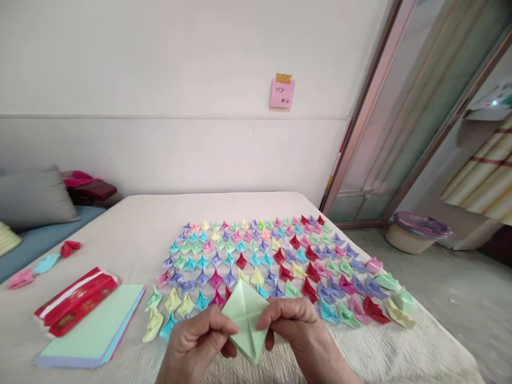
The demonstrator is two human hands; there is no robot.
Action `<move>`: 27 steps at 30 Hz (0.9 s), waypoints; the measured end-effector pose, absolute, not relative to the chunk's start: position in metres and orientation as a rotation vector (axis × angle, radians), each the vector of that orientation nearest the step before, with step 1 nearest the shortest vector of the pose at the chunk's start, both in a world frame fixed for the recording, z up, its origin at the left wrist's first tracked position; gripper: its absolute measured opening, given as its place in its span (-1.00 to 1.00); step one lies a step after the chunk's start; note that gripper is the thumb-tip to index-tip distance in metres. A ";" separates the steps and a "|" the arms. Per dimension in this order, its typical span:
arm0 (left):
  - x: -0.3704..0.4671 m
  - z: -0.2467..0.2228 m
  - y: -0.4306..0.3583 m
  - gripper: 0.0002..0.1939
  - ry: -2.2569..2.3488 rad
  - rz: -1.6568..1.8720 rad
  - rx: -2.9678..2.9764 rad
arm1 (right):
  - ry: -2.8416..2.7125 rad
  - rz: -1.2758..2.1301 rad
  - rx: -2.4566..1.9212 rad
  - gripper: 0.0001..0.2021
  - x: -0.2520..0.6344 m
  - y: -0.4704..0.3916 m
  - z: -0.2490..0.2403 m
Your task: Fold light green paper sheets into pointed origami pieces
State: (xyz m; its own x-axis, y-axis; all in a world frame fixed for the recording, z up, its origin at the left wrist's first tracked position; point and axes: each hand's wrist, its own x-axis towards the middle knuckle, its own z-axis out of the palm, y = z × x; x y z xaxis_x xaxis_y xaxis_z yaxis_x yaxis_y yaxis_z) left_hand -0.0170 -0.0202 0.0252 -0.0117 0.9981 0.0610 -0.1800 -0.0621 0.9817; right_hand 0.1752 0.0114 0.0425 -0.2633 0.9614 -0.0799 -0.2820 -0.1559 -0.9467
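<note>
My left hand (200, 338) and right hand (302, 328) pinch the green paper (245, 316) between them by its sides, a creased diamond, seemingly part-folded. Finished-looking boats (279, 257) stand in rows beyond; flat sheets (96, 322) lie unfolded.

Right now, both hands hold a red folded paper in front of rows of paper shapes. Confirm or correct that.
The colour is wrong: in the head view the folded paper is pale green. The left hand and right hand do hold it in front of the paper shapes.
</note>
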 end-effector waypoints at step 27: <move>-0.018 0.023 -0.015 -0.79 1.035 1.263 1.138 | -1.363 1.550 -0.960 -0.72 0.185 0.012 0.050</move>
State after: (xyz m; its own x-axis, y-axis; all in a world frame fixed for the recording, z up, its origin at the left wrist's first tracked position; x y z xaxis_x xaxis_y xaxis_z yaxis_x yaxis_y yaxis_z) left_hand -0.0183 -0.0153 0.0232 0.0527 0.9980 0.0355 -0.1612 -0.0266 0.9866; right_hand 0.1855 0.0119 0.0495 -0.3554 0.9346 -0.0176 -0.1019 -0.0574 -0.9931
